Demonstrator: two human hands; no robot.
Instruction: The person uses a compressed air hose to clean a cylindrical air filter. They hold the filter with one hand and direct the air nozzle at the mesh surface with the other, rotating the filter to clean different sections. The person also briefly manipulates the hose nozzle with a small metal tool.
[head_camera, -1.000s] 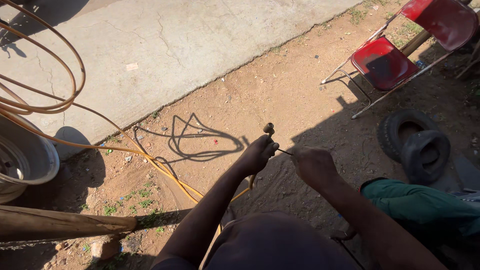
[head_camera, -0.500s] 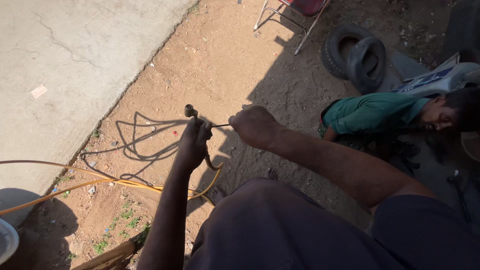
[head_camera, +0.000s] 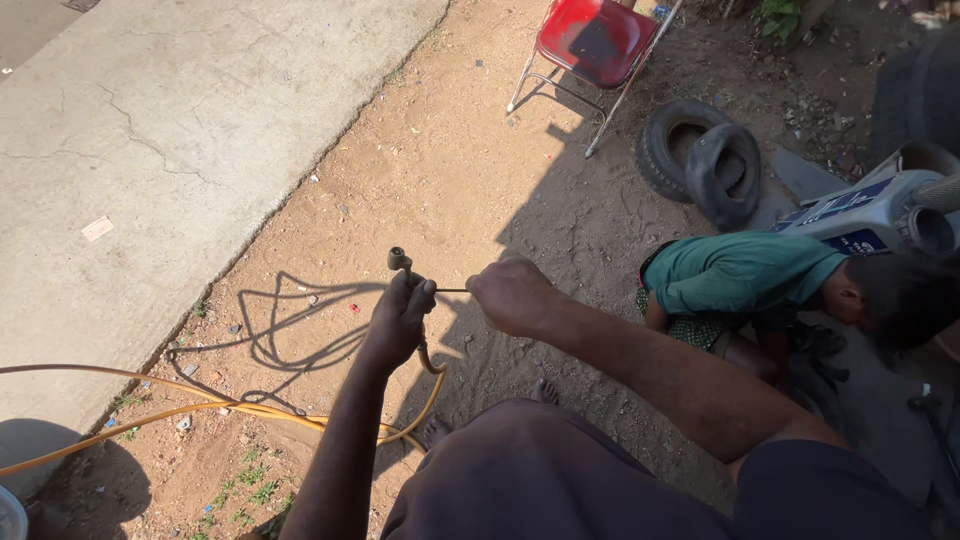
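My left hand (head_camera: 398, 318) grips the end of a yellow air hose (head_camera: 200, 410), just below its small metal nozzle (head_camera: 400, 260), which points up. My right hand (head_camera: 510, 295) is closed around a thin dark rod or wire (head_camera: 452, 290) whose tip reaches across to my left fingers. Both hands are held out over bare dirt in front of my body. The hose drops from my left hand in a curve and trails off to the left along the ground.
A concrete slab (head_camera: 150, 150) lies to the left. A red folding chair (head_camera: 590, 45) stands at the top. Two black tyres (head_camera: 705, 165) lean together on the right. A person in a green shirt (head_camera: 745, 280) crouches on the right beside a blue-and-grey machine (head_camera: 870, 215).
The view has swung right and down across the yard. My hands stay close together on the hose end and the thin rod, the right hand now nearer the nozzle.
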